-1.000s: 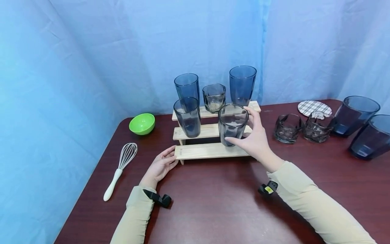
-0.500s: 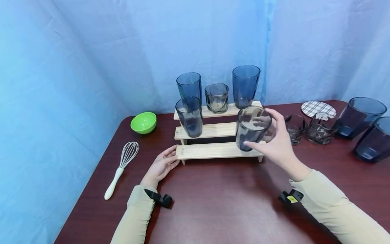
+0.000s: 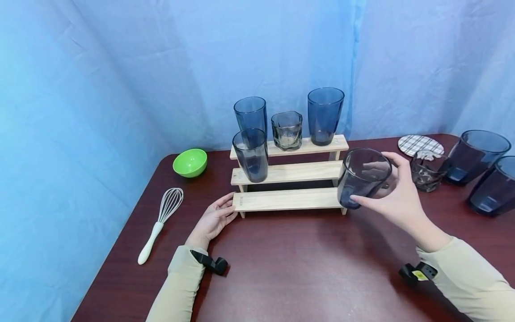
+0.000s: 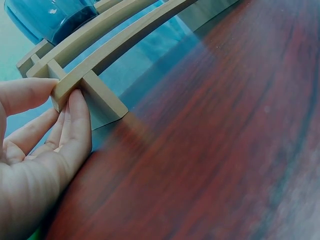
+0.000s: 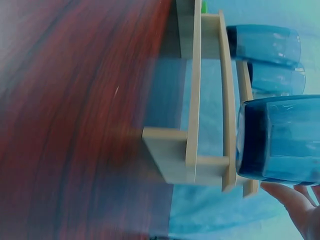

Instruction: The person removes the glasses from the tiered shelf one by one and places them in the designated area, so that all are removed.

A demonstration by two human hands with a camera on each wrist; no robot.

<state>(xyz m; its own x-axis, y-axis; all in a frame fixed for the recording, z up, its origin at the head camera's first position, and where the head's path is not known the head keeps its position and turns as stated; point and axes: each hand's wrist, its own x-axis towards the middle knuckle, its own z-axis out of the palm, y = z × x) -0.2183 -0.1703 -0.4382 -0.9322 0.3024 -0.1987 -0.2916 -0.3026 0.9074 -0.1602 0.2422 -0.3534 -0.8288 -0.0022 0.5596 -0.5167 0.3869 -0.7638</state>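
Note:
My right hand (image 3: 396, 197) grips a smoky grey glass tumbler (image 3: 362, 177) in the air, just off the right end of a three-step wooden rack (image 3: 287, 199). In the right wrist view the tumbler (image 5: 280, 140) hangs beside the rack's end (image 5: 192, 160), with fingertips (image 5: 295, 202) below it. My left hand (image 3: 213, 219) rests on the table with straight fingers (image 4: 75, 125) against the rack's lowest left corner (image 4: 67, 87). A dark glass (image 3: 251, 154) stands on the middle step. Two tall blue glasses (image 3: 325, 115) and a short clear one (image 3: 286, 129) stand on the top step.
A green bowl (image 3: 190, 162) and a white-handled whisk (image 3: 160, 223) lie left of the rack. At the right stand a short clear glass (image 3: 427, 172), a plaid coaster (image 3: 420, 144) and two large dark glasses (image 3: 476, 154). A blue curtain hangs behind the dark red table (image 3: 289, 268).
My right hand has lifted the grey tumbler off the rack's steps and carried it rightward past the rack's end. The left hand has stayed against the rack's corner.

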